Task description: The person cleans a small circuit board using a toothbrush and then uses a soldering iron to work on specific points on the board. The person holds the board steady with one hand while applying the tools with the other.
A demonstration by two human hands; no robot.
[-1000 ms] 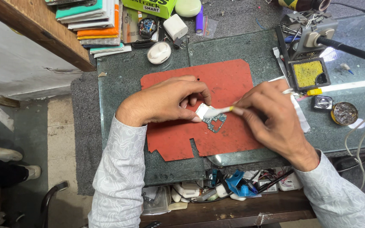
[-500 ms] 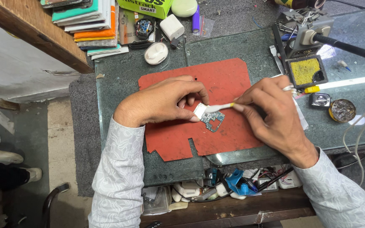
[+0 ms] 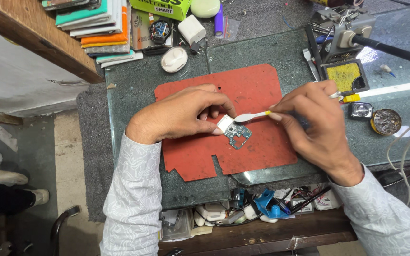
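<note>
Hands unchanged from a second ago: left hand (image 3: 181, 114) fingertips pinch circuit board (image 3: 236, 134) on red mat (image 3: 262, 90); right hand (image 3: 312, 121) fingers clamp white brush (image 3: 250, 116), tip probably touching board just past left fingertips.

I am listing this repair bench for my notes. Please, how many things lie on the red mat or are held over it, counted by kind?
Circuit board, pinned by the left hand: 1
White-tipped tool, held in the right hand: 1
Red mat itself: 1
Total: 3
</note>
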